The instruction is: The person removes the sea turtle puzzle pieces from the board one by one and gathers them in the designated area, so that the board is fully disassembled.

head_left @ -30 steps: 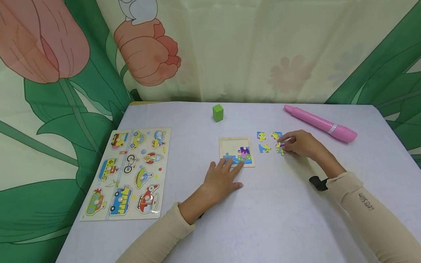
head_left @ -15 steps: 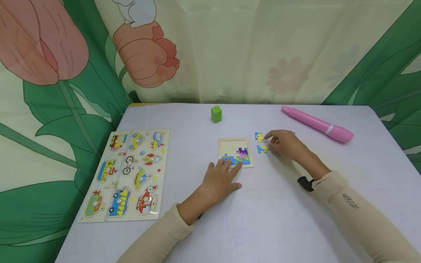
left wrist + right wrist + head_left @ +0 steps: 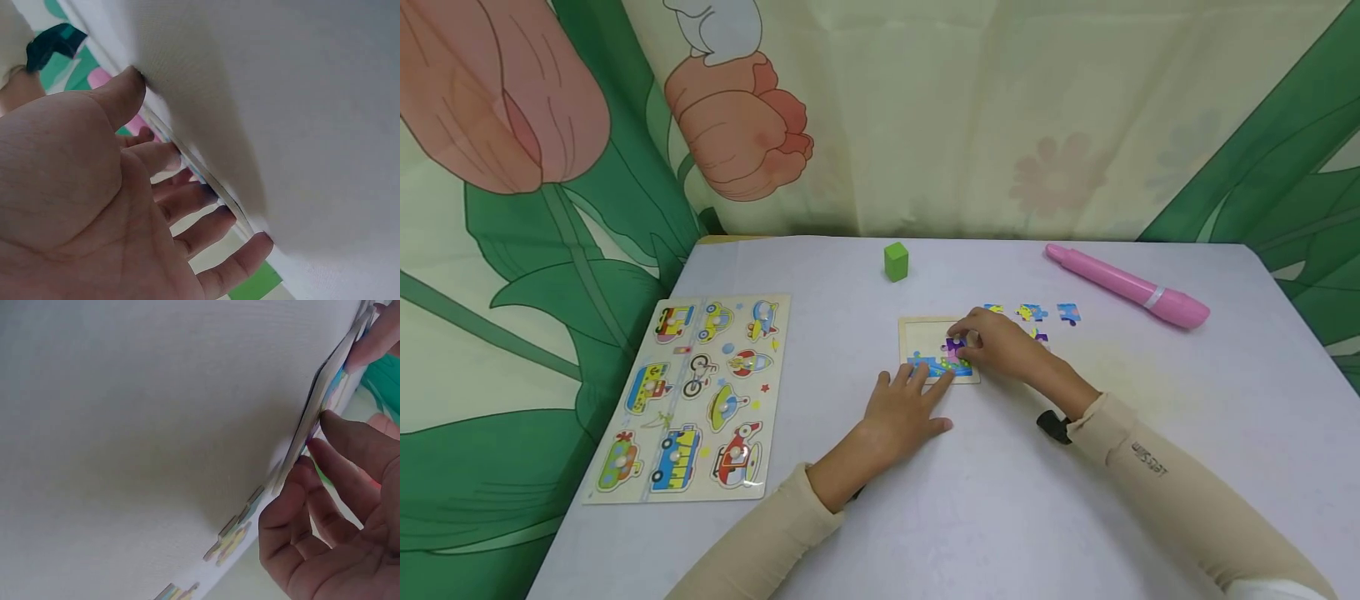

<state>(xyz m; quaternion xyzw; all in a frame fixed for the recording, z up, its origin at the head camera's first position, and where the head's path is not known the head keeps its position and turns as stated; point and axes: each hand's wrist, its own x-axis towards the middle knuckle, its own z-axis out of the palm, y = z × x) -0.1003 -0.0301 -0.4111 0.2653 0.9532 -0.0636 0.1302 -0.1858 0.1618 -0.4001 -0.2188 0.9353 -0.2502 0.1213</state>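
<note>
While the left hand (image 3: 904, 408) lies flat with straight, spread fingers on the tabletop (image 3: 1015, 500), its fingertips rest on the near edge of the small wooden puzzle frame (image 3: 917, 329), so that grip is open and merely pressing. From the left wrist view the same fingers (image 3: 206, 234) show stretched out against the frame's rim. The right hand (image 3: 1000, 346) reaches over the frame's right side, its fingers curled down onto a puzzle piece (image 3: 956, 345) with purple on it, which sits inside the frame beside the blue pieces along the frame's lower row. Whether the piece is pinched or only pushed by the fingertips I cannot tell from the head view; the right wrist view shows the fingers (image 3: 350, 440) bent against the frame's edge, with too little of the piece visible to settle it.

Loose puzzle pieces (image 3: 1033, 313), blue and yellow, lie on the tabletop just beyond the right hand, near the frame's far right corner. A green block (image 3: 896, 260) stands farther back, well apart from the frame. A pink marker (image 3: 1127, 284) lies at an angle toward the far right. A vehicle peg board (image 3: 692, 392) lies flat to the left, well apart from both hands. Both arms wear beige sleeves (image 3: 1172, 492).
</note>
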